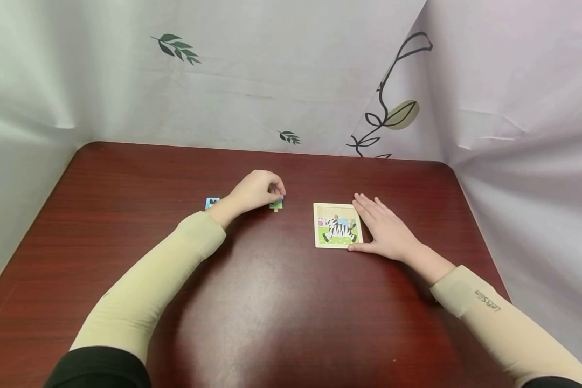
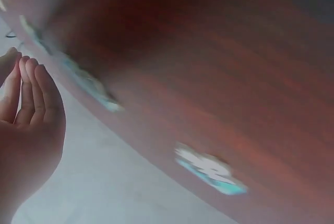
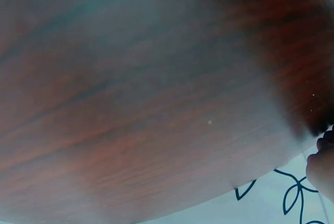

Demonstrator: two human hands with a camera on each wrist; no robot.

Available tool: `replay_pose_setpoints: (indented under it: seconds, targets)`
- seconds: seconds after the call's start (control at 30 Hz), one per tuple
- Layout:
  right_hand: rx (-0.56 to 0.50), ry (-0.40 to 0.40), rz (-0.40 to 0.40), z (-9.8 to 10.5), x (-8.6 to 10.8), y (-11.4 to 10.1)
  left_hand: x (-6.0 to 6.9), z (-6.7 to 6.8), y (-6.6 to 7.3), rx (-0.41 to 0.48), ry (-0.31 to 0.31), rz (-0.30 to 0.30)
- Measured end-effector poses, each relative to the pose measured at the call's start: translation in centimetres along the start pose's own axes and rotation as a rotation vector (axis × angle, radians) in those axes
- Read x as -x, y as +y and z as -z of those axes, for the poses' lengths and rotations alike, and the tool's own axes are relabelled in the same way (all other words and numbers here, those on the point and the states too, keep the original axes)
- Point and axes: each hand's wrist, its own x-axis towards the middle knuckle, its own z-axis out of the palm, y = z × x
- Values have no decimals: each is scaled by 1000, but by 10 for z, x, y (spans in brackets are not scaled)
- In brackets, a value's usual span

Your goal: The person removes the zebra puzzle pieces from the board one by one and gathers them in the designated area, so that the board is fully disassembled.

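Observation:
My left hand (image 1: pixel 258 189) is over the middle of the table, fingers bent and fingertips meeting the thumb at a small green puzzle piece (image 1: pixel 276 205). In the left wrist view the left hand (image 2: pixel 36 98) has its fingertips together; whatever lies between them is hard to make out. A wooden puzzle tray (image 1: pixel 339 246) with a zebra picture partly filled in lies to the right. My right hand (image 1: pixel 383 226) rests against the tray's right side, fingers stretched at its upper corner and thumb at its lower corner. In the right wrist view only a bit of the right hand (image 3: pixel 321 164) shows.
A blue puzzle piece (image 1: pixel 212 202) lies left of the left hand, partly hidden by the wrist. The glossy dark red table (image 1: pixel 252 302) runs back to a pale curtain (image 1: pixel 252 81) with leaf prints, which also hangs along both sides.

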Motion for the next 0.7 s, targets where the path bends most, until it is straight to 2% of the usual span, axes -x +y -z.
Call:
replay_pose_setpoints:
  seconds: [0.37,0.7]
  targets:
    - [-5,-11,-9,2,0,-1,-21,-21,43,17,-73,-119]
    - [8,6,2,0,0,0,-29,-43,65,-40,-169,-127]
